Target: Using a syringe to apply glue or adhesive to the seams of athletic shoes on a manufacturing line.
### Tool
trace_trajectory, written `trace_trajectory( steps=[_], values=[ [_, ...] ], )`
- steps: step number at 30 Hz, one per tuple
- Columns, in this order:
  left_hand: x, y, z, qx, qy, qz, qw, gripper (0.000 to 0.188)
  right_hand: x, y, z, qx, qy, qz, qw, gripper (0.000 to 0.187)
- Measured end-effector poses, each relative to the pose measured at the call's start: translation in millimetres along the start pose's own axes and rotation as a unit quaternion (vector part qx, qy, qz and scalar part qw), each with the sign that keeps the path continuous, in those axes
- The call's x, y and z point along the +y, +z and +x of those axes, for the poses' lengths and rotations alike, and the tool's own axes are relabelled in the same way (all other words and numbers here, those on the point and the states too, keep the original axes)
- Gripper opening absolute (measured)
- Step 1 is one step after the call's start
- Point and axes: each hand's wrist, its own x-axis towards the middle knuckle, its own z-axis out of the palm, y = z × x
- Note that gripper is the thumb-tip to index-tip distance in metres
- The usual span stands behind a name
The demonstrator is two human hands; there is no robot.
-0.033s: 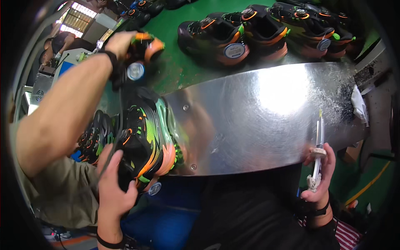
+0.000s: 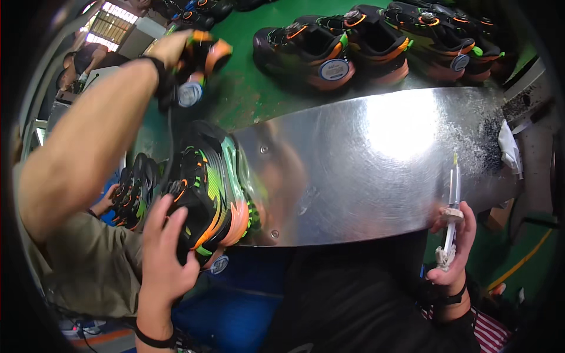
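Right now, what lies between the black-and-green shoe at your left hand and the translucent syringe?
A shiny silver metal plate with two fasteners, in the head view.

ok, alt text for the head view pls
A person's right hand holds a syringe at a shiny metal worktop; the open left hand is at a black, green and orange shoe. A co-worker's hand holds another shoe; more shoes stand on a green surface beyond.

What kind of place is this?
Probably a shoe factory or workshop: a row of similar shoes on a green surface, a metal worktop, and a syringe in the right hand.
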Motion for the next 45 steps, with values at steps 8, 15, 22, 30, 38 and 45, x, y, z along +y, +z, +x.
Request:
trace_trajectory(
  steps=[8,15,22,30,38,45],
  values=[
    [-3,2,29,-0.055,0.070,0.064,0.994,0.067,4,-1,-5,-0.017,-0.019,0.018,1.000,0.126],
    [4,-3,53,-0.034,0.072,-0.014,0.997,0.081,8,2,-3,-0.035,-0.047,0.019,0.998,0.128],
    [13,4,70,-0.033,0.182,0.147,0.972,0.063,4,2,-9,0.003,-0.009,0.013,1.000,0.128],
    [28,6,87,0.004,0.162,0.063,0.985,0.061,-2,1,-9,0.024,0.000,0.000,1.000,0.126],
    [105,46,57,0.117,0.240,-0.055,0.962,0.065,3,-17,-7,-0.028,-0.025,0.010,0.999,0.121],
    [102,50,36,0.090,0.211,-0.068,0.971,0.062,-14,-33,-11,-0.056,-0.011,0.013,0.998,0.116]
  ],
)
